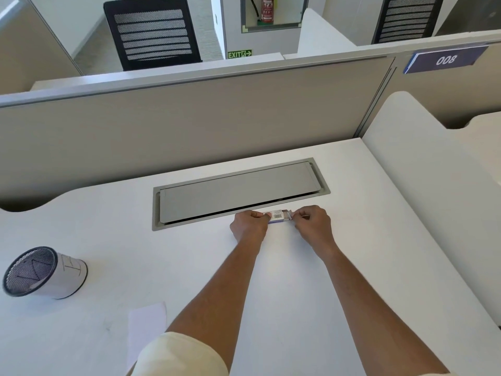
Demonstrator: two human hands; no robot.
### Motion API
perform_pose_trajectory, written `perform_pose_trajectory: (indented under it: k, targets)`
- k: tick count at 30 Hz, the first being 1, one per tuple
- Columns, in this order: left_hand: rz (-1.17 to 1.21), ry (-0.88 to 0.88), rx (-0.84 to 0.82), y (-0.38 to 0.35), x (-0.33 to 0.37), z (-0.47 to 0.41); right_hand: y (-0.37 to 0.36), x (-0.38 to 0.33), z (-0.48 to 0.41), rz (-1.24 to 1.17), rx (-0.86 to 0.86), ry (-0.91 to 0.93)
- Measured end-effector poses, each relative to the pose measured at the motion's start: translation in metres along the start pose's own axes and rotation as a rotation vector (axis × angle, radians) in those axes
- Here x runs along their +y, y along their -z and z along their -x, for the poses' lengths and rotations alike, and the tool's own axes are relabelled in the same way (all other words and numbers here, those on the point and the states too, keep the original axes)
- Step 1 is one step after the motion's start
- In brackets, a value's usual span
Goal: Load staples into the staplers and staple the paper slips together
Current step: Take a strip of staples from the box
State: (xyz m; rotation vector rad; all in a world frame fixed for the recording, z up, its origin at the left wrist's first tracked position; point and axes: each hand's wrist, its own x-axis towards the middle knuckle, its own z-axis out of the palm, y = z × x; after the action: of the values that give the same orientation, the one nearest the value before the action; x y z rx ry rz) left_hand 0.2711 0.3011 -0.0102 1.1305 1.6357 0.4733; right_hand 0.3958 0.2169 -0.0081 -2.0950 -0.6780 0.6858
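Left hand: we see the left hand (249, 225) curled, its fingertips pinching the left end of a small staple box (277, 215); the forearm runs back toward the near edge of the bench (339, 191), where a cream sleeve (184, 354) shows.

Right hand: we see the right hand (313, 223) curled likewise, thumb and fingers pinching the right end of the same box, where an inner part appears to stick out slightly; we cannot tell more, since it is small.

Staple box: we find it held between the two hands, toward the far edge of the bench and just in front of the near rim of the cable hatch (238, 192). Its upper face bears a white label with a barcode. We cannot tell whether it touches the bench.

Cable hatch: a grey rectangular flap set flush in the bench, lying along the far edge.

Paper slip: we note one pale paper slip (147, 327) lying flat near the near edge, left of the left forearm and well apart from the box.

Mesh cup: a mesh cup (40, 272) lies on its side by the left edge, its open mouth turned toward us.

Partition: a beige partition (189, 118) rises behind the far edge.
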Motion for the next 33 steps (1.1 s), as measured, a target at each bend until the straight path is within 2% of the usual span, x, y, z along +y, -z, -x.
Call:
perform_pose_trajectory:
  k: [10,14,18,21,27,33]
  targets:
    - [0.015,-0.028,0.015,0.002,-0.003,0.003,-0.017,0.014,0.034,0.167,0.105,0.158]
    - [0.031,-0.031,0.013,0.001,-0.004,0.002,-0.018,0.011,0.032,0.158,0.115,0.128]
    - [0.042,-0.023,0.002,0.003,-0.007,-0.001,-0.008,0.007,0.025,-0.044,0.188,-0.049]
    - [0.034,-0.029,-0.013,0.005,-0.009,0.000,-0.001,0.000,0.017,-0.187,0.157,-0.146]
    - [0.039,-0.042,-0.032,0.006,-0.009,0.003,-0.002,-0.010,0.003,-0.096,0.053,-0.118]
    - [0.057,-0.057,-0.038,0.001,-0.013,-0.002,-0.007,-0.011,-0.003,-0.096,0.038,-0.107]
